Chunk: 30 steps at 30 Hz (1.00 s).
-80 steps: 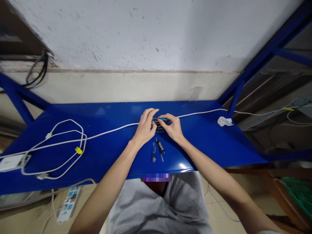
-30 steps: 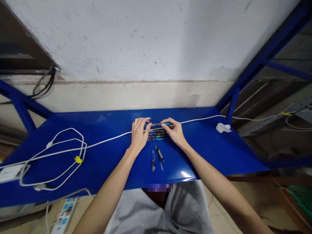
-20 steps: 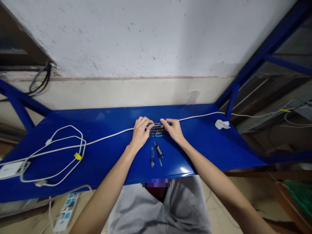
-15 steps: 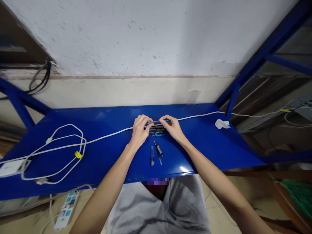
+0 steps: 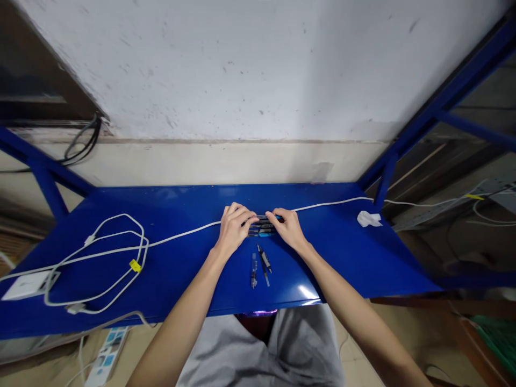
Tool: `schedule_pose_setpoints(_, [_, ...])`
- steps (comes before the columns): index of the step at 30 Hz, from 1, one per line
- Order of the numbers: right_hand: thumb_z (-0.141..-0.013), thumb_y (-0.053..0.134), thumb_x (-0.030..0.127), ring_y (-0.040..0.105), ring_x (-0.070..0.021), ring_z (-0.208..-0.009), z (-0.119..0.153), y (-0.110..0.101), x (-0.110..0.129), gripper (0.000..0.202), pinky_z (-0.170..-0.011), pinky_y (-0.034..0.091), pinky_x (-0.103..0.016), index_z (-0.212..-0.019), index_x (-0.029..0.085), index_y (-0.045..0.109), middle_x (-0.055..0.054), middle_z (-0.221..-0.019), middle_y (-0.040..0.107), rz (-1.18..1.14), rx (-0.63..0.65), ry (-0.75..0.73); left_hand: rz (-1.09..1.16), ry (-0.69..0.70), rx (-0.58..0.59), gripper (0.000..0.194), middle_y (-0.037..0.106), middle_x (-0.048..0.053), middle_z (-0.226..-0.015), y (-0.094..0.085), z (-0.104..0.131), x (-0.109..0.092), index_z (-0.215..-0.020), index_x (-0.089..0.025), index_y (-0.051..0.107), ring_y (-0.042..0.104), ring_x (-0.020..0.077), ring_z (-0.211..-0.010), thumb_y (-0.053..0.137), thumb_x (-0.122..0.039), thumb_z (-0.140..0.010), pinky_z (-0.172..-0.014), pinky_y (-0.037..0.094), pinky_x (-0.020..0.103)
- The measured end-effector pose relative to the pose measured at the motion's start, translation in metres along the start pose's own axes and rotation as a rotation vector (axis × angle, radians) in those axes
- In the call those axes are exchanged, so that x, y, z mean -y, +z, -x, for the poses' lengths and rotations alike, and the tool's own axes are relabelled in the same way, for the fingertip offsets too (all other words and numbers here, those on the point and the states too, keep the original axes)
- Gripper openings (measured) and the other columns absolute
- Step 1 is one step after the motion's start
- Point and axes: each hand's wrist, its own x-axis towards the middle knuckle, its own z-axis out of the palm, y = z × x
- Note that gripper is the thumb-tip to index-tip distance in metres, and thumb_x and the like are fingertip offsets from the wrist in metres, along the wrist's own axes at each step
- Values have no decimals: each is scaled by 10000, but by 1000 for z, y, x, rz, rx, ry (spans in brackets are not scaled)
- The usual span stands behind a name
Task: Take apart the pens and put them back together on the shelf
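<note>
Both hands hold the ends of a slim pen lying crosswise at the far side of a row of pens (image 5: pixel 264 228). My left hand (image 5: pixel 234 228) pinches its left end between thumb and fingers. My right hand (image 5: pixel 288 228) closes on its right end, where a bit of blue shows. Several dark pens, one with a light-blue part, lie side by side just nearer to me, their ends partly covered by my fingers. Closer still are a clear pen cap or barrel (image 5: pixel 253 271), a grey-and-black pen body (image 5: pixel 266 262) and a thin refill (image 5: pixel 266 279).
The blue tabletop (image 5: pixel 181 279) runs along a wall. A white cable (image 5: pixel 181 234) crosses it behind the pens, with a coiled cable (image 5: pixel 145 244) and a white box (image 5: pixel 28 285) at left. Crumpled tissue (image 5: pixel 368 219) lies at right. A power strip (image 5: pixel 107 357) is below.
The view has tilted slightly, so everything sits lower. Both hands stay at the pen's ends, which now appears lower against the row. The loose pen parts have not moved on the table.
</note>
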Motion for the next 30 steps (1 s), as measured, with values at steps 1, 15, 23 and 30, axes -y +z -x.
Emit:
schedule_pose_setpoints(1, [-1007,549,499,472,-143,-605,0,0,-1,479,-611,324,-295,-643,191,593,16,-608,537,12,2,-15,11,1,8,214,758,43,-895,0,0,1,-936,-228,746,601,232,-954,606,-379,-992,-831,410,407])
schedule_pose_setpoints(15, [-1031,558,353,575,-209,-886,-2,3,-11,215,-896,410,-379,-978,220,719,-42,-920,710,22,162,-148,-12,10,65,107,714,36,-884,-5,-2,6,-881,-206,703,588,228,-963,620,-196,-947,-843,418,406])
schedule_pose_setpoints(23, [-965,664,270,587,-215,-922,3,-3,-1,61,-874,418,-360,-1004,225,653,-29,-950,703,22,112,-157,-47,10,84,87,701,37,-878,-12,0,5,-872,-207,693,584,237,-955,641,-157,-920,-833,415,395])
schedule_pose_setpoints(30, [-992,637,292,586,-228,-960,36,-18,7,83,-897,430,-376,-990,217,673,-48,-989,729,83,259,-206,74,-34,112,83,730,21,-882,-26,41,-19,-889,-219,695,603,211,-906,675,-275,-946,-848,432,376])
